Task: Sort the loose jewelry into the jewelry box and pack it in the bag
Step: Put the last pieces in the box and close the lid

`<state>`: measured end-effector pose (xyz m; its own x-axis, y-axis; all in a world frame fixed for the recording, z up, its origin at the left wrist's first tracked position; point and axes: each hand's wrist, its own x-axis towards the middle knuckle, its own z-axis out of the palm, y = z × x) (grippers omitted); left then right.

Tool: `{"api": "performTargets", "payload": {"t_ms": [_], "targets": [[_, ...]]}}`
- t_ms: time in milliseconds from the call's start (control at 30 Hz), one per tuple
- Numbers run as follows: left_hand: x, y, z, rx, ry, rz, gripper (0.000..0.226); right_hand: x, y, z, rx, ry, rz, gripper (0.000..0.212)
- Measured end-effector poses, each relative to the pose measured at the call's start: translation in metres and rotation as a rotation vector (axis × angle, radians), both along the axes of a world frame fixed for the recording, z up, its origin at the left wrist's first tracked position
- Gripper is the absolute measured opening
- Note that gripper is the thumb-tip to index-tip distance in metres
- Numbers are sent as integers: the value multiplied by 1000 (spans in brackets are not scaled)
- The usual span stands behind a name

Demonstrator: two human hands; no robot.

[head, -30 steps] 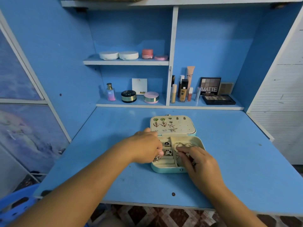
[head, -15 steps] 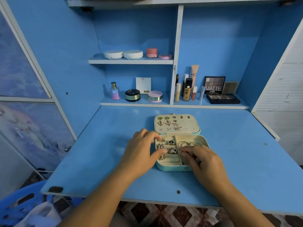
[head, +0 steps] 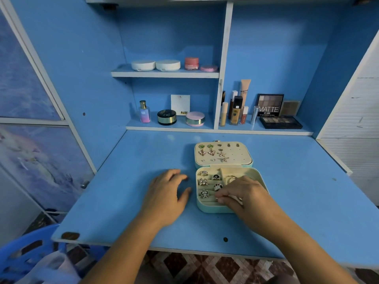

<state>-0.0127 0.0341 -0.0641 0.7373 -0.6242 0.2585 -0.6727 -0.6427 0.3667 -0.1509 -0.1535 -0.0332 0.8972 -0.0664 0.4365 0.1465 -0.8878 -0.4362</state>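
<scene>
An open mint-green jewelry box [head: 207, 209] lies on the blue table [head: 297, 201]. Its cream lid [head: 242, 158] lies flat behind it and holds several earrings [head: 211, 152]. Several rings [head: 203, 181] sit in the ring slots on the left side, and gold bangles [head: 231, 178] show in the right compartment. My right hand [head: 244, 193] reaches over the box's near right part, with fingertips pinching a small gold piece of jewelry [head: 235, 198] at the lowest ring slots. Left of the box, my left hand [head: 166, 193] rests on the table with relaxed fingers and holds nothing.
Cosmetics stand on the shelves behind: compacts [head: 155, 65], a perfume bottle [head: 144, 112], tubes [head: 235, 109] and eyeshadow palettes [head: 280, 121]. A blue plastic chair [head: 22, 253] with something whitish [head: 51, 267] on it sits at lower left, below the table's front edge.
My left hand has left the ring slots and moved left onto the table. My right hand has shifted from the bangle compartment toward the lowest ring slots.
</scene>
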Motion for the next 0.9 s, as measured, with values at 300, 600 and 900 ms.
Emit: {"api": "performTargets", "payload": {"t_ms": [300, 600, 900], "targets": [[1, 2, -3, 6, 1, 4, 45, 6, -2, 15, 248, 272, -28, 13], [1, 2, -5, -22, -5, 12, 53, -5, -1, -3, -94, 51, 9, 26], [9, -12, 2, -23, 101, 80, 59, 6, -39, 4, 208, -31, -202, 20]]}}
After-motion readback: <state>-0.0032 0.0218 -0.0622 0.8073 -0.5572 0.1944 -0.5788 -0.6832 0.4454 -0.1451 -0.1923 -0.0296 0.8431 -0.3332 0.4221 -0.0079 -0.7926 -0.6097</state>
